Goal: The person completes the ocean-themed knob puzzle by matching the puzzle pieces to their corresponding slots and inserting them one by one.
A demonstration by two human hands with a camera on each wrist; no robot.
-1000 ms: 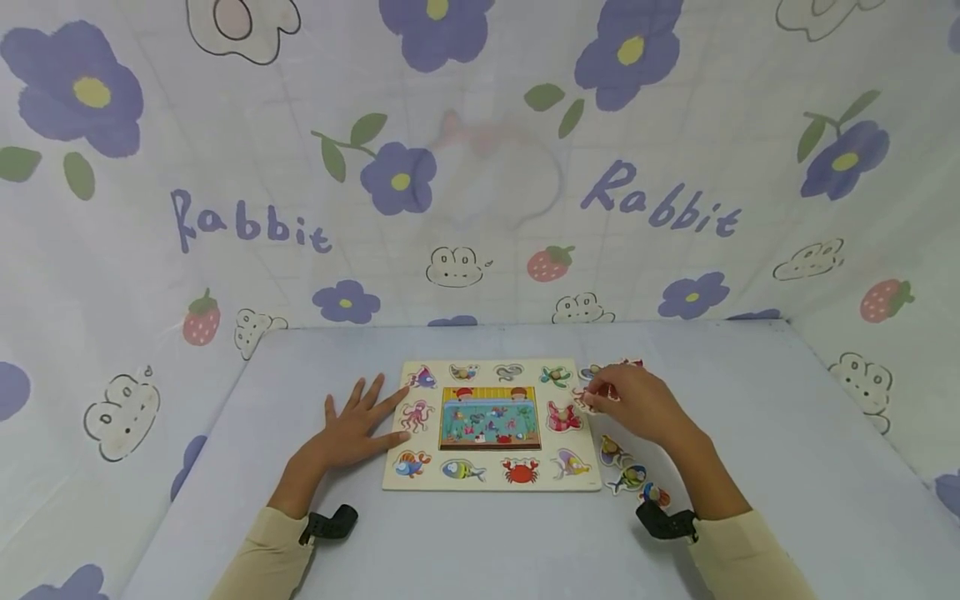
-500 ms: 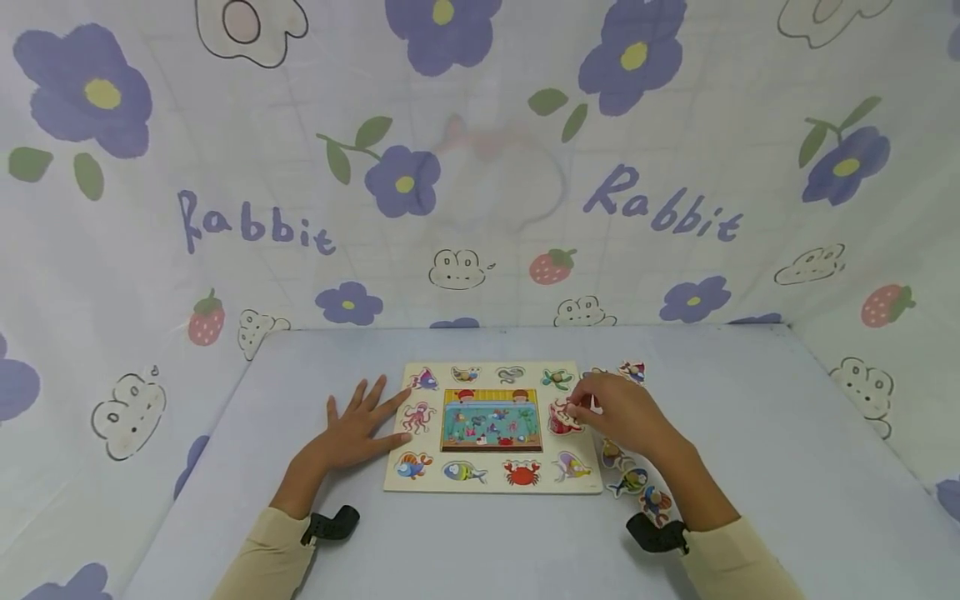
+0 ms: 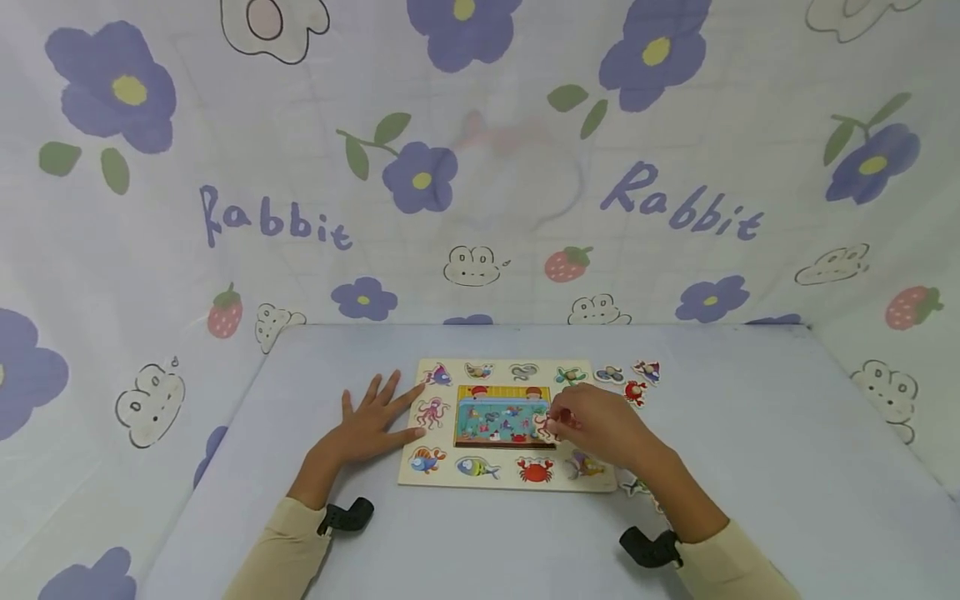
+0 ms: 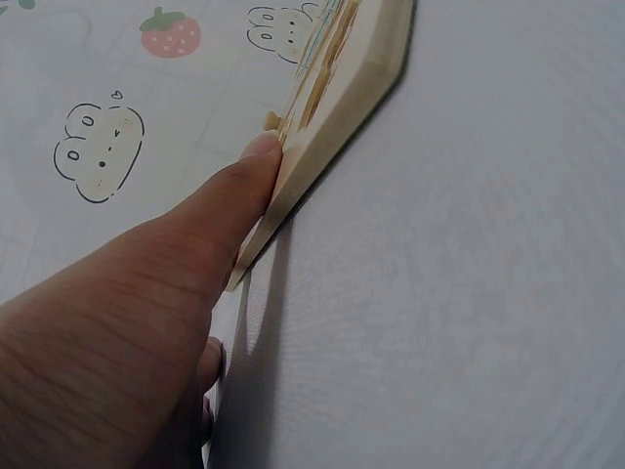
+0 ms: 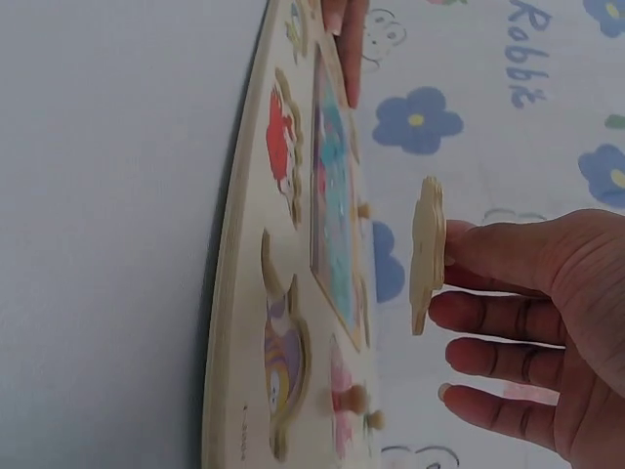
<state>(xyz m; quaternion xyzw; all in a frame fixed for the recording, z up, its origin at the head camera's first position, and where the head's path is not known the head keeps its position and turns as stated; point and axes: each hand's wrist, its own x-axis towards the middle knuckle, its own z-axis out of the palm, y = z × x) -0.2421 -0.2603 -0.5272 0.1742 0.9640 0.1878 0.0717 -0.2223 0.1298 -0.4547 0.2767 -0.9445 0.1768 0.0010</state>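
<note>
My right hand [image 3: 603, 425] pinches a wooden octopus puzzle piece [image 3: 545, 426] between thumb and fingertips, over the right part of the puzzle board [image 3: 491, 479]. In the right wrist view the piece [image 5: 427, 256] is edge-on, apart from the board, with the other fingers extended. My left hand [image 3: 369, 429] lies spread at the board's left edge, thumb and index finger reaching onto it. The left wrist view shows its thumb [image 4: 256, 171] on the board's edge. A pink octopus picture [image 3: 431, 412] is by those fingers. A red piece with a knob [image 5: 352, 398] sits in the board.
Loose knobbed pieces lie right of the board: a grey-blue one [image 3: 609, 374], a red crab [image 3: 634, 392] and a fish-like one [image 3: 647, 372]. Another fish piece [image 3: 633, 486] is partly hidden by the right arm. A patterned curtain [image 3: 480, 208] stands behind the table [image 3: 480, 542].
My right hand has carried the octopus piece from the loose pieces on the right leftward over the board. The left hand has stayed at the board's left edge.
</note>
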